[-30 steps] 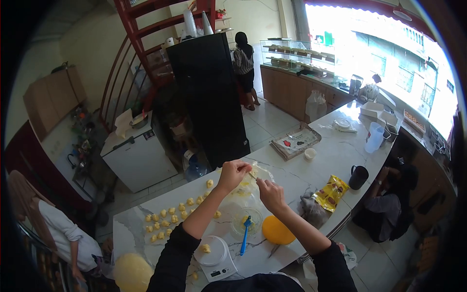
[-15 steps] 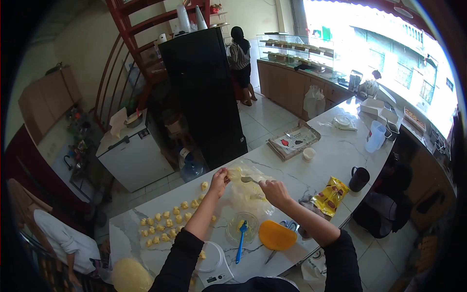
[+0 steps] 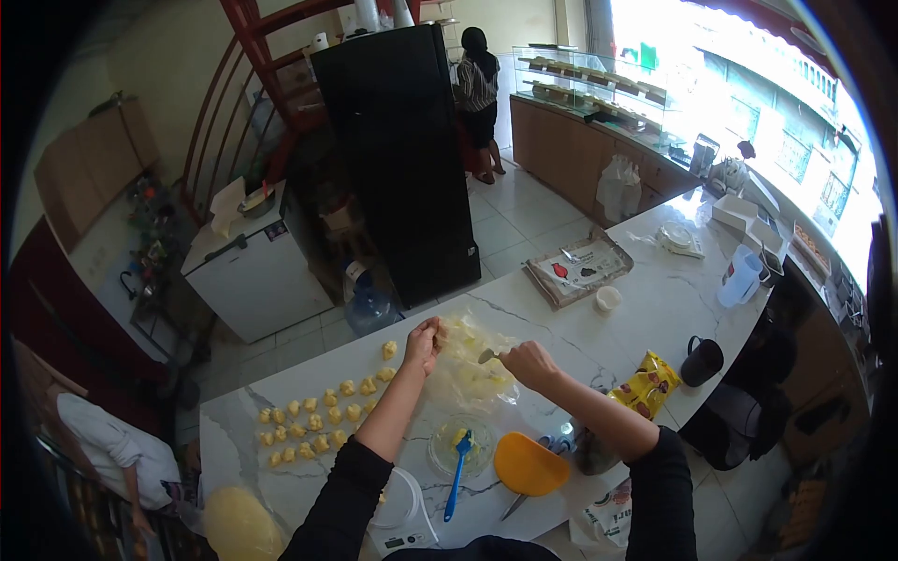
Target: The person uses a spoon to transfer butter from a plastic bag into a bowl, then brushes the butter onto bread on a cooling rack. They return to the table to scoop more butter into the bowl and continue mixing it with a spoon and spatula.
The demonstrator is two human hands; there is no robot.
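My left hand [image 3: 426,342] pinches the edge of a clear plastic bag [image 3: 475,366] smeared with pale yellow stuff. In my right hand [image 3: 531,364] is a metal spoon [image 3: 488,355], its bowl over the bag. Just below the bag sits a glass bowl [image 3: 436,451] with a blue spatula [image 3: 456,477] leaning in it. An orange dough scraper [image 3: 524,465] lies right of the bowl, beside scissors [image 3: 554,443]. Rows of small yellow dough pieces [image 3: 316,422] cover the table left of my left arm.
A white digital scale [image 3: 408,524] is at the near edge, by a big yellow ball [image 3: 241,524]. Rightward are a yellow packet [image 3: 647,384], a black mug [image 3: 702,361] and a plastic jug [image 3: 740,277]. A person [image 3: 478,98] stands beyond the black fridge [image 3: 393,168]; another [image 3: 112,449] is at left.
The spoon has drawn back right from my left hand, and the bag lies more spread out. The whole view has shifted slightly.
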